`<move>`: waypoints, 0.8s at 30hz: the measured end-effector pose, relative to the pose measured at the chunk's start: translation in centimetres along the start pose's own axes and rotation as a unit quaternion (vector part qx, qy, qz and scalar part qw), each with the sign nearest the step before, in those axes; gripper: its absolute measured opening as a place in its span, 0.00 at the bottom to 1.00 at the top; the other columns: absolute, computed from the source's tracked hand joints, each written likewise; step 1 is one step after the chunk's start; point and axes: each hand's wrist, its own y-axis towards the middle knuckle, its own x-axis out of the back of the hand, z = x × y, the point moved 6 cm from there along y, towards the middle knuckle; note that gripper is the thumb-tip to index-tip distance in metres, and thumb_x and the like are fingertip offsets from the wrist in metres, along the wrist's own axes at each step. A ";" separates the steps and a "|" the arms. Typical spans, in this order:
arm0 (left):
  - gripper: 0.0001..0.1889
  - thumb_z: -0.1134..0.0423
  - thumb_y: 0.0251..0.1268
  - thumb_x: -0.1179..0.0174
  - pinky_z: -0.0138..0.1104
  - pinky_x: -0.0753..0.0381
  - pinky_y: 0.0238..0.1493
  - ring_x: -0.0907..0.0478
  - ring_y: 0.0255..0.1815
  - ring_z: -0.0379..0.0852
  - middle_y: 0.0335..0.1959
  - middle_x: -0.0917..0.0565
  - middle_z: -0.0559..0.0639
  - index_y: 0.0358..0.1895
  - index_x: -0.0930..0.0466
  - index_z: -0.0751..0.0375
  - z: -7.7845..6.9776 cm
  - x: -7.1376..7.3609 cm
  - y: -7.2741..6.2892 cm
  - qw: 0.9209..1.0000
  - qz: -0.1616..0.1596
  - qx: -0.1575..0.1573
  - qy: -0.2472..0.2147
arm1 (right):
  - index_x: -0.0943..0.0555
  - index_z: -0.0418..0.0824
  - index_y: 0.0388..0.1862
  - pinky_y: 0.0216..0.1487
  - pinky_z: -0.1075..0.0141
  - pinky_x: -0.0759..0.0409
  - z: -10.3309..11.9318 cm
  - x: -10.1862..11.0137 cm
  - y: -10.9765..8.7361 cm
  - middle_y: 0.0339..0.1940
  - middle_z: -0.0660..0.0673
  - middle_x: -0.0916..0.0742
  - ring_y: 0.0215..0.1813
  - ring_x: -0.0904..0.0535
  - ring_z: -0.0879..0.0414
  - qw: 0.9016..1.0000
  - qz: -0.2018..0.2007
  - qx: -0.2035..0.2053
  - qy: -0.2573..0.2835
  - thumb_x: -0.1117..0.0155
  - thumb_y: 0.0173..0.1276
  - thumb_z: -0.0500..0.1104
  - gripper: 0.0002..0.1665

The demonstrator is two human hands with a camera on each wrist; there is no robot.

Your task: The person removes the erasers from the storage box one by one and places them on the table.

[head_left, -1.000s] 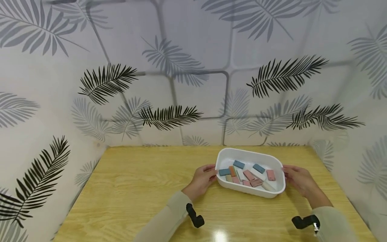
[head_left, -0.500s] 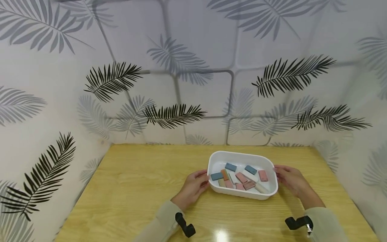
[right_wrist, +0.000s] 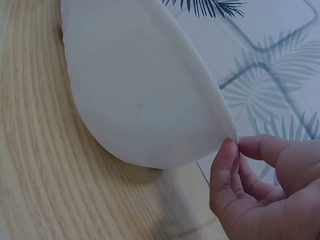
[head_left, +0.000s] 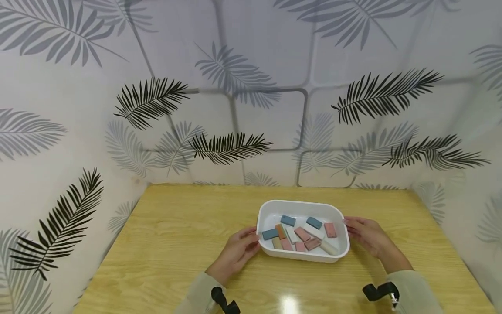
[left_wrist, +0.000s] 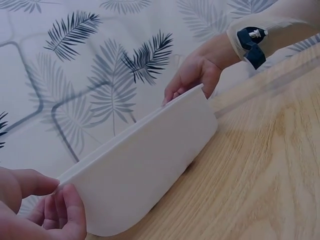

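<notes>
"What can you see from back there?"

"I see a white tub [head_left: 300,256] between my two hands, a bit right of the middle of the wooden surface [head_left: 176,226]."

"What are the hands doing?"

"My left hand [head_left: 236,251] pinches the rim at the left end, with its thumb and fingers. My right hand [head_left: 370,237] pinches the rim at the other end."

"Is the tub touching down?"

"I can't tell."

"What's inside?"

"Little blocks! Three blue blocks [head_left: 288,220], an orange block [head_left: 280,231] and some pink blocks [head_left: 330,230]. Behind is a leafy wall [head_left: 235,146]."
</notes>
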 end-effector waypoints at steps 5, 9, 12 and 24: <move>0.27 0.70 0.64 0.45 0.31 0.25 0.44 0.27 0.44 0.44 0.56 0.32 0.63 0.65 0.41 0.72 -0.3 1.0 -0.7 1.000 -0.003 0.005 -0.006 | 0.38 0.18 0.60 0.44 0.69 0.23 0.1 -1.1 0.0 0.40 0.50 0.17 0.41 0.21 0.63 1.000 0.010 0.001 0.002 0.44 0.69 0.41 0.32; 0.27 0.70 0.64 0.45 0.31 0.25 0.44 0.27 0.44 0.44 0.56 0.31 0.63 0.65 0.41 0.72 -0.5 1.7 -1.3 1.000 -0.001 0.005 -0.006 | 0.38 0.20 0.61 0.44 0.69 0.23 -0.1 -1.9 0.0 0.41 0.49 0.17 0.42 0.21 0.63 1.000 0.003 -0.011 -0.011 0.44 0.69 0.43 0.32; 0.27 0.71 0.64 0.45 0.31 0.25 0.45 0.26 0.45 0.44 0.57 0.32 0.63 0.65 0.42 0.73 -0.6 2.2 -1.9 1.000 -0.001 0.002 -0.004 | 0.37 0.21 0.61 0.44 0.69 0.23 -0.2 -2.6 -0.1 0.43 0.48 0.17 0.42 0.21 0.62 1.000 0.001 -0.017 -0.019 0.43 0.69 0.44 0.33; 0.26 0.73 0.64 0.47 0.32 0.25 0.47 0.26 0.44 0.44 0.55 0.30 0.62 0.65 0.42 0.72 -1.2 3.6 -4.1 1.000 -0.017 0.013 -0.014 | 0.35 0.25 0.63 0.46 0.68 0.24 -0.3 -4.7 -0.6 0.49 0.43 0.19 0.44 0.22 0.60 0.998 -0.018 -0.043 -0.043 0.42 0.67 0.50 0.36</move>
